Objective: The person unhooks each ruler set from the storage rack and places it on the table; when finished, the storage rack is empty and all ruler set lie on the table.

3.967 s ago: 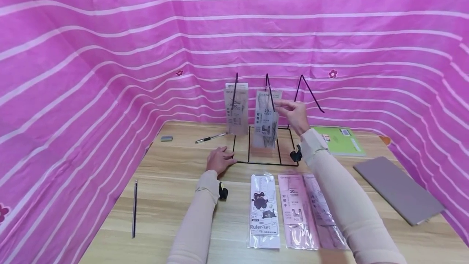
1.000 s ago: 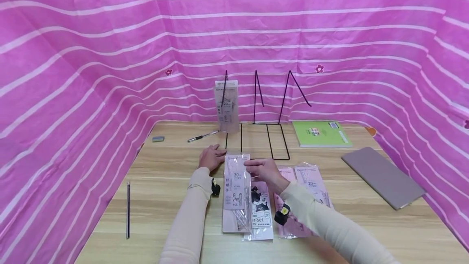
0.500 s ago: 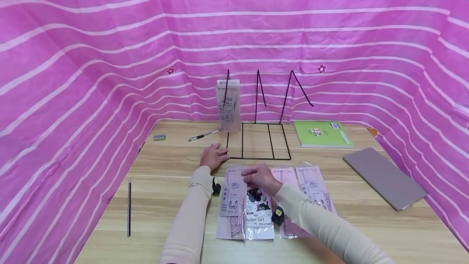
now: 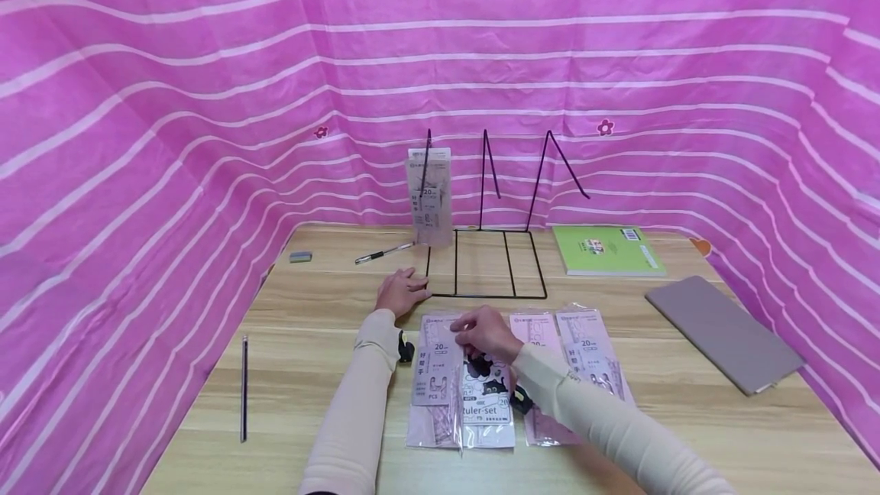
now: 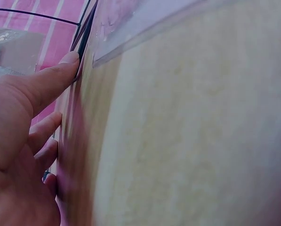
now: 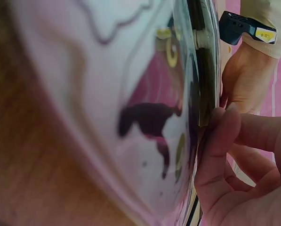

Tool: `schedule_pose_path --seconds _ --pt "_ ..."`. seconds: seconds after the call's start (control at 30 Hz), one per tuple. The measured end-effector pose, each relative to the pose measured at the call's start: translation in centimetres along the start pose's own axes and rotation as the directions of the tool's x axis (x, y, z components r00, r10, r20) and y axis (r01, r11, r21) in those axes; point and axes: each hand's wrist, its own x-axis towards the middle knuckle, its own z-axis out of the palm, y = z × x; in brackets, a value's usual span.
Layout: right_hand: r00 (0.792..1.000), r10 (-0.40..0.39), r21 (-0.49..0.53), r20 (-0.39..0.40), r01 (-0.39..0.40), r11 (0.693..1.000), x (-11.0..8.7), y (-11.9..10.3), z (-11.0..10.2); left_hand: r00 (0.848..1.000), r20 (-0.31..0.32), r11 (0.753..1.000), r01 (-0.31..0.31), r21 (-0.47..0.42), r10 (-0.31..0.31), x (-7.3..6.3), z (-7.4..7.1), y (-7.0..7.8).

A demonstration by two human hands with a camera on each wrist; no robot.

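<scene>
My left hand lies at the near left corner of the black wire rack, its thumb against the base wire in the left wrist view. My right hand pinches at the adjoining edges of two ruler set packets; I cannot tell which edge is between the fingers. One is a pale pink packet on the table, the other a white packet with black cats, partly overlapped by it. Close up in the right wrist view, the cat packet's clear sleeve bulges beside the pinching fingers.
Two more pink packets lie to the right. Another packet hangs on the rack's left hook. Around the table are a pen, an eraser, a pencil, a green book and a grey notebook.
The right hand brought a packet from the rack's middle hook down to the table, left of the cat packet. Over the last half second it has barely moved. The left hand stays by the rack.
</scene>
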Motion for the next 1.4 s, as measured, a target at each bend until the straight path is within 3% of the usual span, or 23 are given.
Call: schedule_pose_path --seconds 0.37,0.53,0.73,0.97,1.13,1.4 --pt "0.997 -0.035 -0.037 0.064 0.037 0.999 0.1 0.2 0.0 1.000 0.001 1.000 0.012 0.005 -0.012 -0.2 0.0 0.3" --pt "0.998 0.005 -0.032 0.062 -0.003 0.999 0.2 0.2 -1.0 1.000 0.004 1.000 0.014 0.006 -0.014 -0.1 0.0 0.2" --pt "0.997 0.015 -0.112 -0.080 -0.024 0.993 1.0 0.4 -5.3 1.000 0.008 0.999 0.022 -0.025 -0.022 -0.1 -0.5 0.3" --pt "0.970 -0.017 -0.282 -0.243 -0.053 0.958 3.1 2.9 -12.7 0.999 0.030 0.999 0.034 -0.017 -0.033 -0.1 -1.2 0.3" --pt "0.976 -0.014 -0.283 -0.218 -0.050 0.958 4.2 5.4 -15.6 0.996 0.071 0.998 0.063 -0.026 -0.061 -0.1 -1.4 0.3" --pt "0.989 0.012 -0.174 -0.147 -0.038 0.984 4.9 8.8 -16.4 0.990 0.131 0.998 0.060 -0.021 -0.057 0.3 -1.1 0.6"
